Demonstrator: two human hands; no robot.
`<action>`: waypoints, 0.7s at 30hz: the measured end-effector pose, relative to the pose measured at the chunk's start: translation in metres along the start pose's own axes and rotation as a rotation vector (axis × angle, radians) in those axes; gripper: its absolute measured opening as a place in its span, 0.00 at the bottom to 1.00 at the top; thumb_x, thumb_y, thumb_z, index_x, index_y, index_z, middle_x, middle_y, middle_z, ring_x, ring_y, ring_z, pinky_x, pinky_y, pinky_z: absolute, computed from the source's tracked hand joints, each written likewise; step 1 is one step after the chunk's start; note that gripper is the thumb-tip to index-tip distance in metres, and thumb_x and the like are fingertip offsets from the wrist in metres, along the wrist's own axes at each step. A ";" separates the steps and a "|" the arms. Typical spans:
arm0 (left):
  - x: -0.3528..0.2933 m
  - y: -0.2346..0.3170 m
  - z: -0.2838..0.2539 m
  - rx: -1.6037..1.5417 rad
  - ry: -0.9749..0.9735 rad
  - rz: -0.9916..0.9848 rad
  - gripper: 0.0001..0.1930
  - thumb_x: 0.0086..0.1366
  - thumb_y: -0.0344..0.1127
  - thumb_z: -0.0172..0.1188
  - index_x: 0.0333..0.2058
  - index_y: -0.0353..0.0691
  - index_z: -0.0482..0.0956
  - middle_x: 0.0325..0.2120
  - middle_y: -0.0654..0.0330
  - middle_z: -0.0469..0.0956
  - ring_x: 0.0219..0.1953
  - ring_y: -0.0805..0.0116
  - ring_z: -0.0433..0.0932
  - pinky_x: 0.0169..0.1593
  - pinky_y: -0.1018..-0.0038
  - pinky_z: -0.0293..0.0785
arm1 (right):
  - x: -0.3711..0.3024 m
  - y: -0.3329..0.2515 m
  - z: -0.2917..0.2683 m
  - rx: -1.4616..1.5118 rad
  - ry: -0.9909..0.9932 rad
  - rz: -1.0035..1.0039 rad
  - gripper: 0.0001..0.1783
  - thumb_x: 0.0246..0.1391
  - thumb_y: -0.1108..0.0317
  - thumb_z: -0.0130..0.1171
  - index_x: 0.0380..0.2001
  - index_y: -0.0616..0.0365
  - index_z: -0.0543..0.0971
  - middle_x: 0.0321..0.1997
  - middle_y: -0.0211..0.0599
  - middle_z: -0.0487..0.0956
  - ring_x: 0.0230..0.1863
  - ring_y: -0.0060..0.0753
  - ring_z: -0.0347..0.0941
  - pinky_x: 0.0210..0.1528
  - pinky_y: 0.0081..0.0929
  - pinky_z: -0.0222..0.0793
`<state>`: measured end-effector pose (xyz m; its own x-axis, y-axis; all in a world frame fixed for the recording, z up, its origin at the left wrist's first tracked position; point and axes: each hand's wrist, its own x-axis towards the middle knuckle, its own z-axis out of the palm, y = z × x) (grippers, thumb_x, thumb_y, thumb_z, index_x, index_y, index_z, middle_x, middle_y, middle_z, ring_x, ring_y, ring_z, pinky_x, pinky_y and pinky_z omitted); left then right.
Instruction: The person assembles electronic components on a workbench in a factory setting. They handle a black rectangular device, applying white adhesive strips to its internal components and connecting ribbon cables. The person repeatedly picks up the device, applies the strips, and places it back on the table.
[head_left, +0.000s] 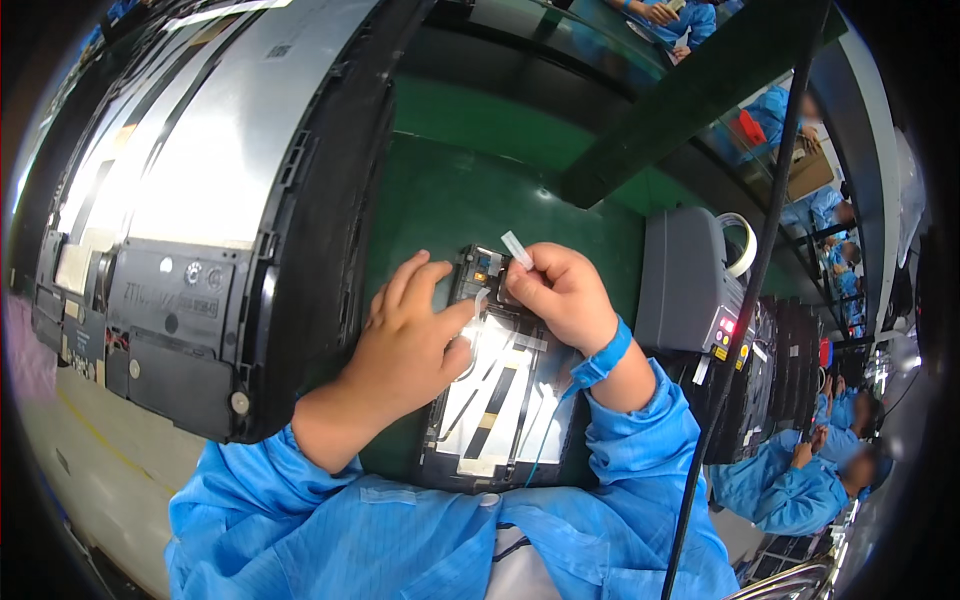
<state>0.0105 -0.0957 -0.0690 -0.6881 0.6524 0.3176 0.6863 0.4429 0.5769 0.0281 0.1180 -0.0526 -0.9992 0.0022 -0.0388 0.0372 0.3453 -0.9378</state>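
An opened, tablet-like device frame (500, 400) lies on the green work surface in front of me, with a silver plate and dark strips inside. Over its upper right corner, my right hand (565, 295) pinches a small whitish, translucent strip of tape (515, 250) between thumb and index finger. My left hand (405, 325) rests at the frame's left side, fingers spread. Near its index fingertip a pale, narrow strip (481, 299) sticks up; whether the finger touches it I cannot tell. Small dark and gold parts (482, 275) show at the frame's top left. A blue band (605, 360) with a cord circles my right wrist.
At left stands a stack of similar device frames (200, 300), close to my left arm. A grey tape dispenser (685, 280) with a tape roll (740, 245) is on the right. A black cable (750, 310) hangs past it. Co-workers in blue sit farther right.
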 end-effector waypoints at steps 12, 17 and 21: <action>-0.004 -0.004 0.004 -0.013 0.031 0.003 0.16 0.52 0.33 0.59 0.41 0.39 0.79 0.52 0.45 0.65 0.62 0.40 0.58 0.60 0.51 0.58 | -0.002 -0.009 0.006 -0.097 -0.087 0.049 0.11 0.56 0.66 0.58 0.28 0.64 0.78 0.22 0.30 0.72 0.23 0.19 0.65 0.26 0.22 0.63; -0.004 -0.003 0.001 -0.013 0.019 -0.008 0.17 0.52 0.32 0.59 0.43 0.41 0.79 0.52 0.46 0.65 0.63 0.41 0.57 0.61 0.51 0.58 | 0.003 -0.003 0.008 0.068 -0.015 0.076 0.13 0.59 0.65 0.55 0.26 0.64 0.76 0.18 0.29 0.72 0.21 0.17 0.64 0.23 0.22 0.62; -0.004 -0.001 0.001 -0.020 0.009 -0.025 0.19 0.52 0.32 0.59 0.46 0.44 0.79 0.53 0.46 0.65 0.63 0.42 0.57 0.61 0.51 0.57 | 0.006 -0.005 0.002 -0.136 -0.018 0.159 0.14 0.57 0.62 0.56 0.29 0.65 0.78 0.18 0.34 0.75 0.20 0.23 0.69 0.25 0.26 0.66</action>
<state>0.0126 -0.0982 -0.0712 -0.7070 0.6356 0.3100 0.6642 0.4463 0.5997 0.0220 0.1150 -0.0490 -0.9805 0.0508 -0.1901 0.1916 0.4657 -0.8639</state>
